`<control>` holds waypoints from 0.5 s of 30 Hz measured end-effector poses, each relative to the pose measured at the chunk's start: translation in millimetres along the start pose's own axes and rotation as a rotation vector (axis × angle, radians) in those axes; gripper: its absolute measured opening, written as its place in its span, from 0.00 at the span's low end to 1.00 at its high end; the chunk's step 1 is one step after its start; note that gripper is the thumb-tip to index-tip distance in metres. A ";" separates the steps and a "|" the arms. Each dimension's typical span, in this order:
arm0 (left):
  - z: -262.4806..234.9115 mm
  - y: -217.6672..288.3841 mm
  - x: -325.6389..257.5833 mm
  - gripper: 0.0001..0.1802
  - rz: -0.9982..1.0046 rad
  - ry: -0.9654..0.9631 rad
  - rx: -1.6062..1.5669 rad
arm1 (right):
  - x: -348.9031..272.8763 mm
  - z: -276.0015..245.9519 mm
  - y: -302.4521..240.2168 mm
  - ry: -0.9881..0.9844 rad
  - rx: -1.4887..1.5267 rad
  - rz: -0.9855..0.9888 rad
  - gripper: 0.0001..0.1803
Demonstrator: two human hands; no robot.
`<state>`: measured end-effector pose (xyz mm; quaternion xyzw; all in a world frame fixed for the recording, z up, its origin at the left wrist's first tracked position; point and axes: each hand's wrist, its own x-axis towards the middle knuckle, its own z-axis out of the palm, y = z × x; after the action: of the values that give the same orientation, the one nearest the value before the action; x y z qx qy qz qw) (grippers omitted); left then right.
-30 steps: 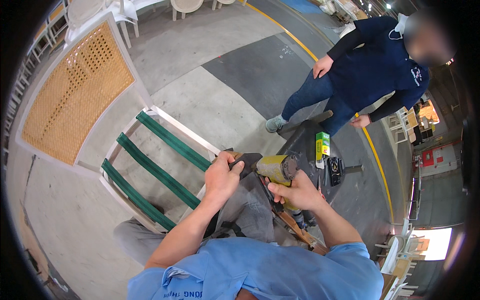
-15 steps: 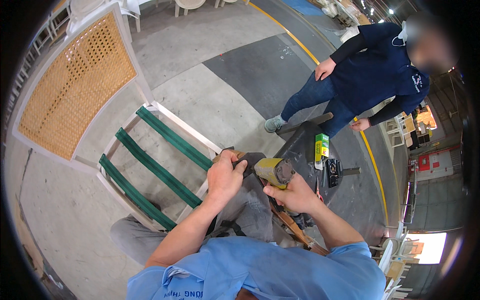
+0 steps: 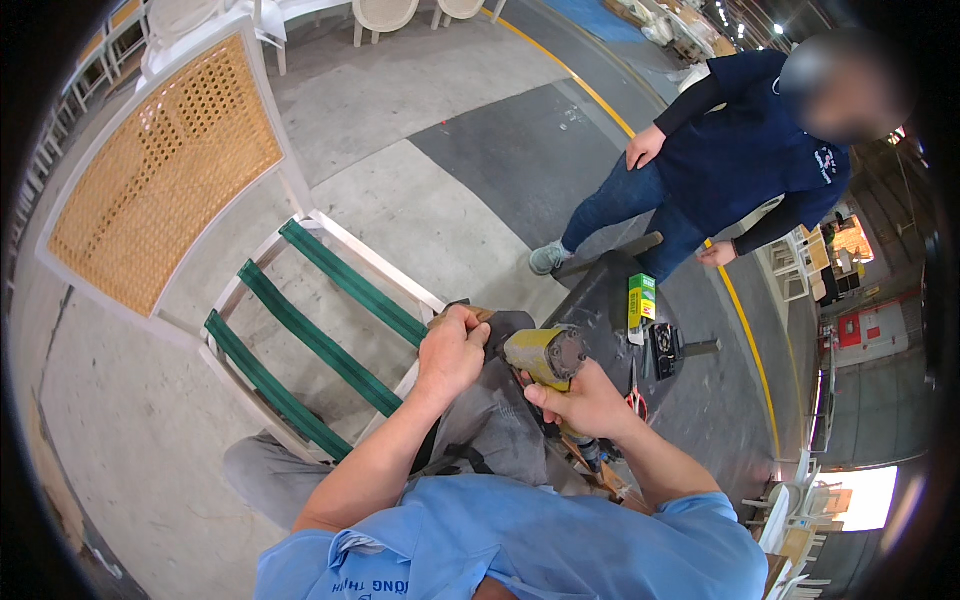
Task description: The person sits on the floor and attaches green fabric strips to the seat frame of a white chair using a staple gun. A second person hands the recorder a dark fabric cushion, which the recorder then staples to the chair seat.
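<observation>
My left hand (image 3: 452, 352) is closed at the right-hand edge of a pale chair frame (image 3: 372, 253), its fingers round a tan wooden piece (image 3: 482, 315). A dark flap (image 3: 510, 325) shows just right of those fingers; its kind is unclear. In my right hand (image 3: 585, 403) I grip a yellow staple gun (image 3: 540, 355), with an air fitting below my fist. The gun is beside the left hand, its nose partly hidden. Three green webbing straps (image 3: 318, 325) span the seat frame, whose woven cane backrest (image 3: 170, 170) is at the left.
A dark stool (image 3: 600, 295) at my right holds a green-and-yellow box (image 3: 641, 304), a black staple strip case (image 3: 665, 345) and red-handled scissors (image 3: 636, 400). Behind it stands a co-worker in dark blue (image 3: 740, 150). Pale chairs (image 3: 385, 15) stand farther back.
The staple gun has shifted slightly down and left, and my right hand with it. My left hand stays at the frame edge. The view has turned slightly.
</observation>
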<state>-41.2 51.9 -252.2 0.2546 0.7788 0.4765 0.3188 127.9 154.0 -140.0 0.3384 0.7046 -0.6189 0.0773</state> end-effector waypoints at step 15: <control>3.3 -2.4 -1.5 0.14 -0.025 -0.014 -0.011 | -6.4 14.1 9.2 0.064 -0.174 -0.055 0.22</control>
<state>-38.0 51.8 -255.1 0.2465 0.7769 0.4749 0.3318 133.7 138.6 -147.2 0.3303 0.7670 -0.5460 0.0670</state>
